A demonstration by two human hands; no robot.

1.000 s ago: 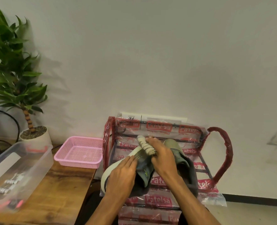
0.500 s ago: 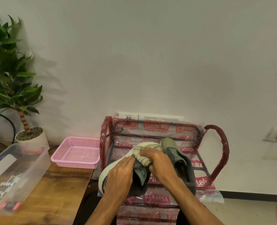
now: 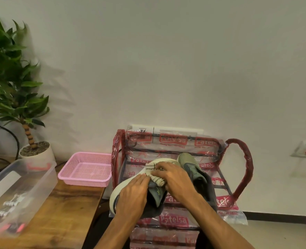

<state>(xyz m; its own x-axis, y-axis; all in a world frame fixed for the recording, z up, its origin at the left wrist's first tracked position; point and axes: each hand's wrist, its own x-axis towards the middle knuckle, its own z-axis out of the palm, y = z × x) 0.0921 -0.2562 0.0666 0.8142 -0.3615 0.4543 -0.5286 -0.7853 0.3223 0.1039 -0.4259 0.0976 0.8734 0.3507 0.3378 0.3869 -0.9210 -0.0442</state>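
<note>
Atop one rack [image 3: 241, 168], left grip [image 3: 132, 194] clamps one shoe [image 3: 115, 194], right grip [image 3: 173, 178] one sock [image 3: 157, 179]; second shoe [image 3: 189, 164] beside.

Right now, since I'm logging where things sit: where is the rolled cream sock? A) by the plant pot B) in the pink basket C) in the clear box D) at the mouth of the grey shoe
D: the right hand grips the cream sock at the mouth of the grey shoe, which the left hand holds on the rack.
</note>
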